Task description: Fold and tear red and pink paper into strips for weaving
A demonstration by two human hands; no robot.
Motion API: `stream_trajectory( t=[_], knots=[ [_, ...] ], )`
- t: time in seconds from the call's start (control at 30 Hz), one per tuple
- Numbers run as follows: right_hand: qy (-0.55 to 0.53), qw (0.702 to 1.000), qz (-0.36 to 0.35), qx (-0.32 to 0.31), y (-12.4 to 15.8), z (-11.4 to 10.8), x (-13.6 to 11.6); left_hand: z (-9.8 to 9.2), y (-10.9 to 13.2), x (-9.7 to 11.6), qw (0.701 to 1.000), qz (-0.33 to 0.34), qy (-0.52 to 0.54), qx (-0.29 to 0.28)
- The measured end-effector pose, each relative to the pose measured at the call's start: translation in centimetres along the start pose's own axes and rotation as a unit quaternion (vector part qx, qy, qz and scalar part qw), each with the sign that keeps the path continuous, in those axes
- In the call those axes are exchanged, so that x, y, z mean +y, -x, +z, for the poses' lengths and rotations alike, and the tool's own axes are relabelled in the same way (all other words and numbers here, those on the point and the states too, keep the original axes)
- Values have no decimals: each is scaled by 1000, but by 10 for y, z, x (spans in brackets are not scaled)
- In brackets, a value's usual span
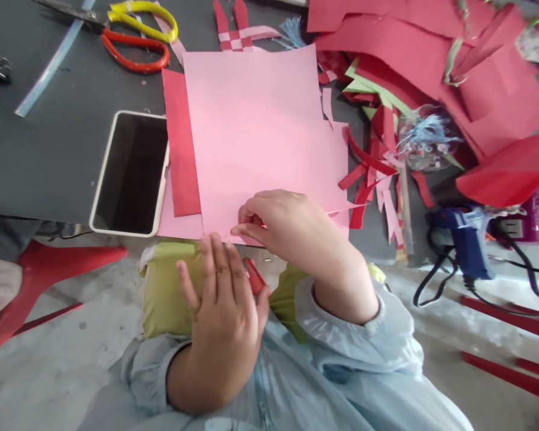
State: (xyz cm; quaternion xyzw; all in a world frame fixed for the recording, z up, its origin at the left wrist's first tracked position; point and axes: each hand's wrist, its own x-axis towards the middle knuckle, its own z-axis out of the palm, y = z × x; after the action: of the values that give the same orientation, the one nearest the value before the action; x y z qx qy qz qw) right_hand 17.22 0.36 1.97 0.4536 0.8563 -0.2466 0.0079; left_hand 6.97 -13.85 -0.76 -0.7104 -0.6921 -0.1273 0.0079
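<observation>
A large pink paper sheet [260, 126] lies on the dark table [49, 149], over a red sheet [182, 149]. My right hand [291, 230] rests at the pink sheet's near edge, its fingers pinched together on a small red piece of paper there. My left hand [222, 299] is below the table edge, above my lap, fingers stretched out and together, with a small red paper piece [254, 276] at its thumb side. Both arms wear pale blue sleeves.
A phone [132, 173] lies left of the papers. Two scissors, yellow-handled scissors [144, 18] and red-handled scissors [135, 51], lie at the back left. Red paper scraps [431, 54] and woven strips [372, 173] pile up on the right. A blue glue gun [465, 239] with a cable sits at the right edge.
</observation>
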Motion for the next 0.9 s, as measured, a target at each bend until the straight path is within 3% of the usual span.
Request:
stream_trajectory(
  t=[0.13,0.9],
  knots=[
    [8,1000,-11,3,0,1,2,2,-4,1,999,41,3,-12],
    [-17,1000,9,2,-1,0,1,11,-3,-2,999,22,-33,-15]
  ],
)
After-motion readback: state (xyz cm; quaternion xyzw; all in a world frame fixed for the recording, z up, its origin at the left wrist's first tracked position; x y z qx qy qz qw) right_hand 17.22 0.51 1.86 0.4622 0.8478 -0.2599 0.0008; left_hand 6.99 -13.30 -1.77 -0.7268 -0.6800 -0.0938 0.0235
